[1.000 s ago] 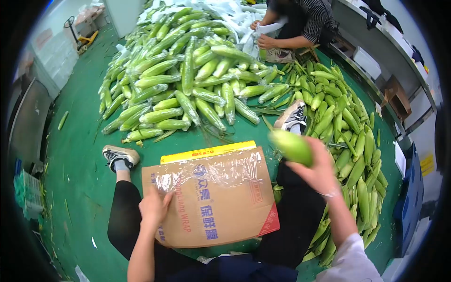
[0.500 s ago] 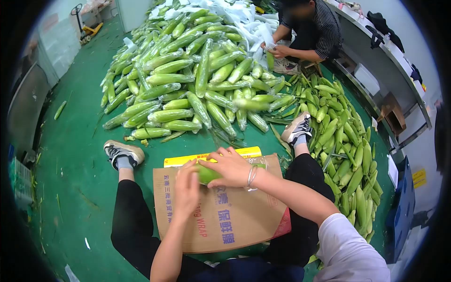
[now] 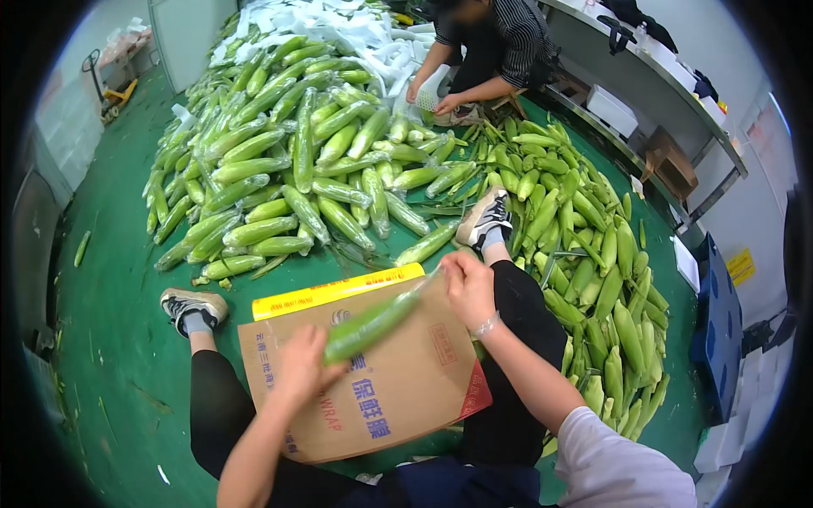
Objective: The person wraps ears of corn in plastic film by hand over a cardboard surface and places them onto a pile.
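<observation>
A green ear of corn [image 3: 370, 328] is held slantwise above a flattened cardboard sheet [image 3: 339, 406] across my lap. My left hand [image 3: 305, 366], slightly blurred, is closed round its lower left end. At the upper right end, my right hand [image 3: 468, 288] pinches the twisted clear plastic wrap [image 3: 430, 281] that comes off the tip. Along the far edge of the cardboard lies a long yellow printed strip or roll [image 3: 339, 290].
A large heap of wrapped corn [image 3: 288, 161] lies ahead, white foam nets [image 3: 339, 30] behind it. Unwrapped corn [image 3: 584, 237] is piled right, beside my right shoe [image 3: 485, 218]. A co-worker [image 3: 500, 51] crouches at the back, holding a white net. One wrapped ear [image 3: 426, 244] lies near my shoe.
My hands were together over the corn; now my right hand has drawn away rightward with the wrap's end, and the corn is lifted and tilted. A blurred ear over the heap is gone. The view has shifted.
</observation>
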Available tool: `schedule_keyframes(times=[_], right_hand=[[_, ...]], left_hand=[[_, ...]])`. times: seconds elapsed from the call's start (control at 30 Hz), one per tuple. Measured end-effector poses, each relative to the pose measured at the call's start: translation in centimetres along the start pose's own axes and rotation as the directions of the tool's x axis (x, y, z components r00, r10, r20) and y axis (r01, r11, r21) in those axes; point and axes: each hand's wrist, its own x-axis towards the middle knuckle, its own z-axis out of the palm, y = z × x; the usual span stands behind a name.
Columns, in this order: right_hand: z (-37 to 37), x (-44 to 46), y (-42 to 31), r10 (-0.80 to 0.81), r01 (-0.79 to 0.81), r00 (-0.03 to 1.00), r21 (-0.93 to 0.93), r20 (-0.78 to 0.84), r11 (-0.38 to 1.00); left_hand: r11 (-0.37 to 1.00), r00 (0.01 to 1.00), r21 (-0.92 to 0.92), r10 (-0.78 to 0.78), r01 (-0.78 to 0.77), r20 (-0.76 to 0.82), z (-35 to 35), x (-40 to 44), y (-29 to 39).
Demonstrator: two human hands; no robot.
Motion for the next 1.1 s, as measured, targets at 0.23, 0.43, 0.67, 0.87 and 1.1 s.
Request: schedule_keyframes(times=[0.23, 0.43, 0.67, 0.87, 1.1], right_hand=[[3.0, -9.4, -2.1, -0.174, 0.393, 0.797, -0.277, 0.579, 0.877], [12.6, 2.4, -3.5, -0.212, 0.368, 0.501, 0.015, 0.839, 0.93], [11.0, -0.7, -4.7, -0.14, 0.443, -0.084, 0.162, 0.987, 0.882], [10.7, -5.3, 0.2, -0.562, 0.665, 0.222, 0.298, 0.797, 0.685], [6.7, -6.3, 1.1, -0.466, 0.051, 0.248, 0.469, 0.849, 0.882]], left_hand=[[0.985, 0.966, -0.041, -0.153, 0.165, 0.206, -0.8, -5.6, 4.7], [0.981, 0.984, 0.185, -0.024, 0.056, -0.174, 0.5, -0.4, 2.2], [0.878, 0.927, -0.313, -0.306, 0.363, 0.215, 0.1, -3.2, 6.1], [0.404, 0.551, -0.447, -0.189, 0.798, 0.813, 3.9, -14.8, 8.9], [0.564, 0.22, 0.051, -0.401, 0.824, 0.889, -8.4, -10.1, 14.2]])
